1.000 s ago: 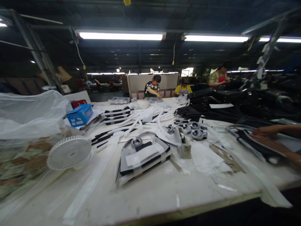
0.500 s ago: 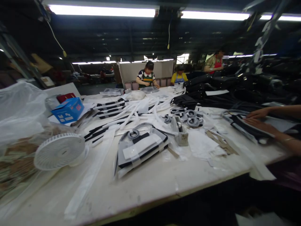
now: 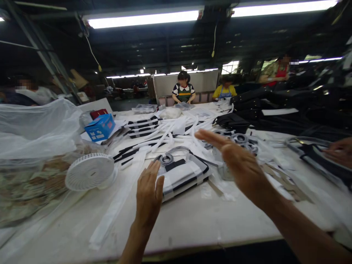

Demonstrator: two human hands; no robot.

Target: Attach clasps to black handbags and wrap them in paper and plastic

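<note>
1. Head view, the hands: both are empty. The left hand (image 3: pixel 148 194) is open with its fingers straight and close together and its back to the camera. It is raised at the near left corner of the bundle (image 3: pixel 184 174); I cannot tell whether it touches it. The right hand (image 3: pixel 236 165) is open too, palm turned leftward and fingers stretched away from the body, in the air above the bundle's right side. The two palms roughly face each other with the bundle between them.

2. Head view, the bundle: a flat stack of black and white pieces lies on the table (image 3: pixel 192 223), close to the near edge and so within easy reach. Clear bands cross it, seemingly to keep the pieces together. A grey tape roll (image 3: pixel 167 159) rests on its far left corner.

3. Head view, around the bundle:
   - To the left, a small white fan (image 3: pixel 89 171) lies tilted beside a plastic bag (image 3: pixel 33 128).
   - Beyond it, loose white strips (image 3: pixel 165 137) are spread out, with a blue box (image 3: pixel 100 127) to the far left.
   - Beyond its right side, more tape rolls (image 3: pixel 242 139) sit clustered, partly hidden by the right hand.
   - Well to the right, a co-worker's hand (image 3: pixel 341 152) rests on a dark piece (image 3: pixel 316 157).
</note>
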